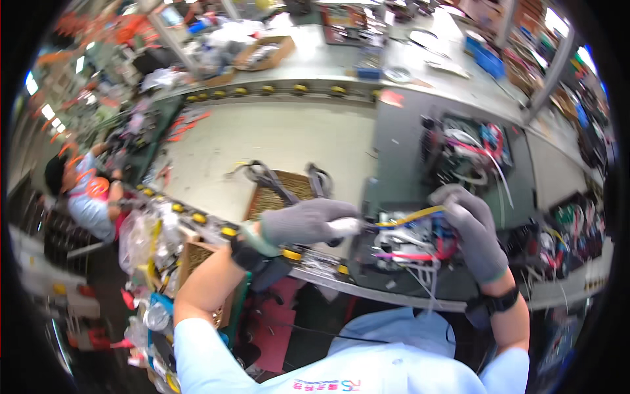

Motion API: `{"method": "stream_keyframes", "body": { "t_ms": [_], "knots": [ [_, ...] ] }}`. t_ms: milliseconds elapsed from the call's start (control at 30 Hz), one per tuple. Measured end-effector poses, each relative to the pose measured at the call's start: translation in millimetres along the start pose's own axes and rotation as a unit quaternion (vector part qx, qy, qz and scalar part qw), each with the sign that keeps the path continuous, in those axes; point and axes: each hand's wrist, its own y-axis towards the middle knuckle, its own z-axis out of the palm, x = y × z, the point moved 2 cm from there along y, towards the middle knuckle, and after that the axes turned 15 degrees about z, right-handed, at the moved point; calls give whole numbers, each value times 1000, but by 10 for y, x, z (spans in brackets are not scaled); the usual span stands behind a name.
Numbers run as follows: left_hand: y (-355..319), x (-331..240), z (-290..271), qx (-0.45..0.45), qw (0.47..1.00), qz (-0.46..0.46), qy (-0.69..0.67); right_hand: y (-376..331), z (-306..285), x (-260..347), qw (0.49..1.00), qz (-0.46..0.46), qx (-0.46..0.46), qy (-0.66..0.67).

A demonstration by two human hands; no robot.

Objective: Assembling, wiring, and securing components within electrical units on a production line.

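Note:
Both my hands wear grey gloves with whitish fingertips. A yellow wire (418, 215) is stretched between them, with a dark piece at its left end. My left hand (304, 222) closes its fingers at that dark end, somewhat blurred. My right hand (475, 230) pinches the wire's other end. Just under the wire sits a small electrical assembly (410, 240) with white parts and pink, red and white wires, on a dark green board (400, 171). Beyond my right hand, a second assembly (469, 151) carries similar loose wires.
A cardboard box of small brass-coloured parts (282, 188) lies left of the board, with dark straps over it. A roller-edged conveyor (315, 125) runs left. Plastic bags (141, 243) hang at lower left. A co-worker (88, 190) is at far left. A shelf (308, 56) holds trays.

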Motion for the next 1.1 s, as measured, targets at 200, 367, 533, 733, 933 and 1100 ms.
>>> {"method": "stream_keyframes", "body": {
  "t_ms": [200, 367, 533, 733, 933, 1100],
  "knots": [
    [140, -330, 284, -135, 866, 167, 451, -117, -136, -181, 997, -62, -49, 8],
    [133, -281, 521, -224, 691, 226, 649, -188, -8, -108, 997, -32, -68, -5],
    [328, -306, -62, 147, 941, 6, 304, -288, 195, 177, 980, -111, -94, -136],
    [247, -231, 370, 56, 867, 19, 495, -320, 168, 211, 943, -158, -138, -258],
    [231, -200, 459, -101, 801, 102, 581, -77, 255, 116, 987, -54, -142, -56],
    [260, -426, 20, 67, 932, 17, 355, 83, 311, -48, 990, -73, -112, 35]
  ]
}}
